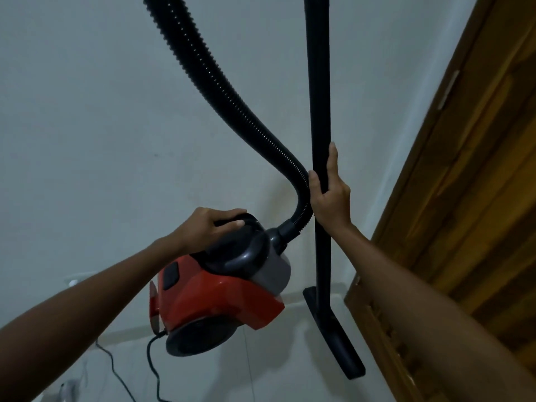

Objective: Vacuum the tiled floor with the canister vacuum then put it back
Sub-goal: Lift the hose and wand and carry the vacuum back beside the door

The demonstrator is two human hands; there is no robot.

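A: Right, both hands are on the machine. The left hand [216, 223] curls over the handle atop the vacuum [223, 288], and the red body looks lifted, nose tipped up toward the wall [87, 111].

B: And the right hand [329, 195]?

A: Wrapped round the wand [319, 111], thumb on one side, fingers running up the other. That wand stands nearly upright, its long axis top to bottom, with the floor head [333, 335] down near the skirting, beside the wooden door [464, 198].

B: Hose?

A: The hose [208, 76] leaves the vacuum's front, brushes past the right hand and arcs up out of view. A cord [152, 361] trails from the rear to the floor.

B: So which step?

A: Hard to call: carrying it, I'd say, either out to start or back to store. Next it needs setting down level, wand kept steady so the hose doesn't drag the body over.
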